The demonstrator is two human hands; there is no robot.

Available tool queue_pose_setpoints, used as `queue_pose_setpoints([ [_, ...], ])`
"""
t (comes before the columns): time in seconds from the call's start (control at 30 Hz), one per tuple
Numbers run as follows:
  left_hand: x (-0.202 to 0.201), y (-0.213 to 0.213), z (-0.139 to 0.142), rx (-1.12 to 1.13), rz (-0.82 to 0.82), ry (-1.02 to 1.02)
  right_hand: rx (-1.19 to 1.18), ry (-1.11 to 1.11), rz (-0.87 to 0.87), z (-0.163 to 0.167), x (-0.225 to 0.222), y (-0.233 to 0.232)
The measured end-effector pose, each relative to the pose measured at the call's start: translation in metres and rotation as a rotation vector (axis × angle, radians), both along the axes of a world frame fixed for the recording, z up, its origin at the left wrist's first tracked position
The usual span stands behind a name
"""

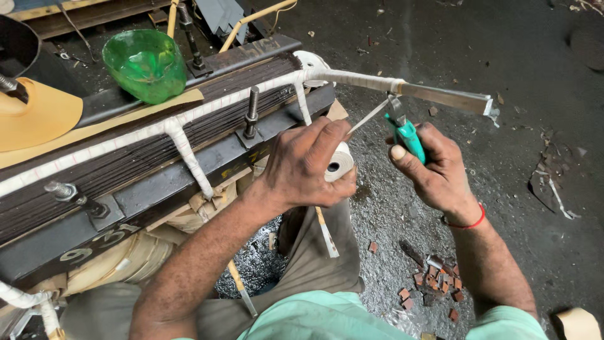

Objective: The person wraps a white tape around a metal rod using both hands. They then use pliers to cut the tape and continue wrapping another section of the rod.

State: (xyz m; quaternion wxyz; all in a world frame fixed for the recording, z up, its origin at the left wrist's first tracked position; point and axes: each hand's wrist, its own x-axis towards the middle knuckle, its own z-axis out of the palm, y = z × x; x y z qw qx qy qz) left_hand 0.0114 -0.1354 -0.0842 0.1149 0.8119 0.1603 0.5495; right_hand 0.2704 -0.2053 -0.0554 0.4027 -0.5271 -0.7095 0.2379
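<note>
Over gritty dark floor, left hand (308, 165) grips tape roll (340, 164); right hand (434, 169) clasps teal-handled cutters (402, 129) at its strip.

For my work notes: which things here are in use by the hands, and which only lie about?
In use: left hand, tape roll, tape strip, right hand, teal cutters, wrapped bar.
Lying about: green bowl, copper scraps.
</note>
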Motion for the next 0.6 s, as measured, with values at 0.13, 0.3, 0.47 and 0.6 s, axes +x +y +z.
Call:
queue_pose_setpoints([
  [0.13, 0.002, -0.006, -0.003, 0.008, -0.025, -0.036, 0.275, -0.264, -0.097, 0.003, -0.002, 0.01],
  [0.3, 0.004, -0.005, -0.011, -0.026, -0.039, -0.049, -0.035, -0.172, 0.241, 0.003, 0.013, 0.043],
  [0.47, -0.014, -0.037, -0.036, -0.137, 0.086, -0.049, 0.118, -0.382, 0.201, -0.06, 0.024, 0.071],
  [0.6, -0.052, -0.11, -0.057, -0.234, 0.159, -0.001, 0.244, -0.523, -0.059, -0.135, 0.017, 0.09],
])
